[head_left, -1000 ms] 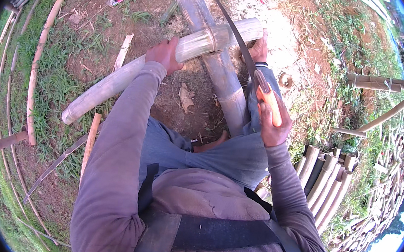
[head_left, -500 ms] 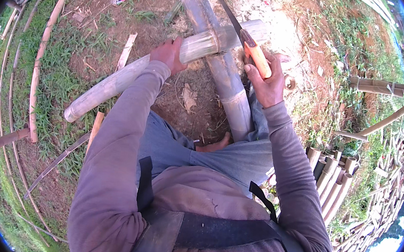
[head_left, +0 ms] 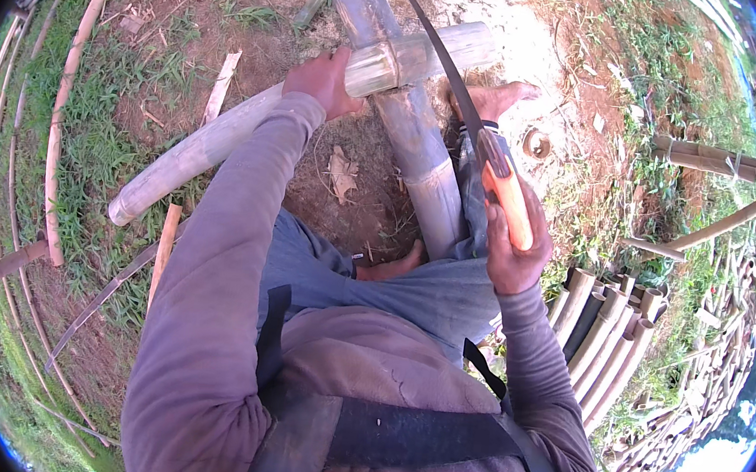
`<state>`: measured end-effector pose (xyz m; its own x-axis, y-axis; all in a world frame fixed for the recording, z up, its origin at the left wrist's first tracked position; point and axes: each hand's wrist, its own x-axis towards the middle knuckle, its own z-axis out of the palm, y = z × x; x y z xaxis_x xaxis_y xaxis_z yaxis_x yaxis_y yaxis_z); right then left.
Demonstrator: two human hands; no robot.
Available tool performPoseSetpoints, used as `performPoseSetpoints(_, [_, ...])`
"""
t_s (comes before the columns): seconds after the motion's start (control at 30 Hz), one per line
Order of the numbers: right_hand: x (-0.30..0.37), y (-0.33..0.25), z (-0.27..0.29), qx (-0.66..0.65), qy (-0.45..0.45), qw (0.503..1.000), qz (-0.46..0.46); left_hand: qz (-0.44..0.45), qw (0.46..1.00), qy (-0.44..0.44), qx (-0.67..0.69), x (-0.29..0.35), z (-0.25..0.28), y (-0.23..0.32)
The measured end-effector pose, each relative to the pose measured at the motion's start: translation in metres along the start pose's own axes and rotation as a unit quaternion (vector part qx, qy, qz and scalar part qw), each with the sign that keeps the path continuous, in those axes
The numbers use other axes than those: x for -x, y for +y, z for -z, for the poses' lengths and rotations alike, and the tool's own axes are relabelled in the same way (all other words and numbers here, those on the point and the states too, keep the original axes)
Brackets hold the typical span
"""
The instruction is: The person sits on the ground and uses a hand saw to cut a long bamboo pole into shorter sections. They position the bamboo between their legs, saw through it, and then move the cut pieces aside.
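A pale bamboo pole [head_left: 194,160] lies slantwise across a thicker, darker bamboo log [head_left: 419,153]. My left hand [head_left: 322,85] is closed around the upper part of the pole, just left of where the two cross. In my right hand [head_left: 523,262] is a hand saw [head_left: 511,204] with an orange handle and a long dark, slightly curved blade. The blade points up and left, passing over the pole's far end; whether its edge touches the bamboo I cannot tell. My fingers wrap the handle, partly hidden behind it.
My bare foot [head_left: 494,99] rests beside the log on sawdust-covered ground. Cut bamboo lengths [head_left: 603,333] stand bundled at the right, beyond them a heap of bamboo pieces [head_left: 705,372]. A long blade [head_left: 104,299] and a wood strip [head_left: 164,255] lie left of my left arm.
My right hand has drawn the saw back toward me and slightly right, lowering its handle in the picture. My left hand keeps its hold on the pole.
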<state>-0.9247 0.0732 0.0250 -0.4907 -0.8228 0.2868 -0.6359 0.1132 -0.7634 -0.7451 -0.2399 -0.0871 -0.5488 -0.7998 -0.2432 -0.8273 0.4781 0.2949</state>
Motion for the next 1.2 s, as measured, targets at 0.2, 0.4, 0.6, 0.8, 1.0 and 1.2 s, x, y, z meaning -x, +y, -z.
performPoseSetpoints(0.2, [0.003, 0.025, -0.010, -0.064, 0.015, 0.998, -0.025, -0.008, 1.000, -0.009, -0.002, 0.000, -0.003, 0.004])
performPoseSetpoints(0.4, [-0.112, 0.014, -0.077, -0.077, -0.002, 0.995, -0.059, -0.025, 1.000, 0.007, 0.003, -0.001, -0.002, 0.004])
performPoseSetpoints(0.6, [0.054, -0.012, 0.034, -0.087, -0.003, 0.994, -0.063, -0.011, 1.000, 0.013, 0.002, -0.005, -0.005, -0.004])
performPoseSetpoints(0.8, [-0.090, 0.022, -0.067, -0.073, 0.026, 0.997, -0.015, -0.030, 0.999, -0.001, 0.010, -0.007, -0.001, 0.008])
performPoseSetpoints(1.0, [-0.036, 0.009, -0.024, -0.043, -0.001, 0.999, -0.009, -0.011, 1.000, 0.009, 0.018, -0.005, 0.003, -0.001])
performPoseSetpoints(1.2, [0.037, 0.017, 0.022, -0.020, -0.028, 0.999, 0.015, -0.005, 1.000, 0.013, 0.011, -0.006, -0.008, -0.005])
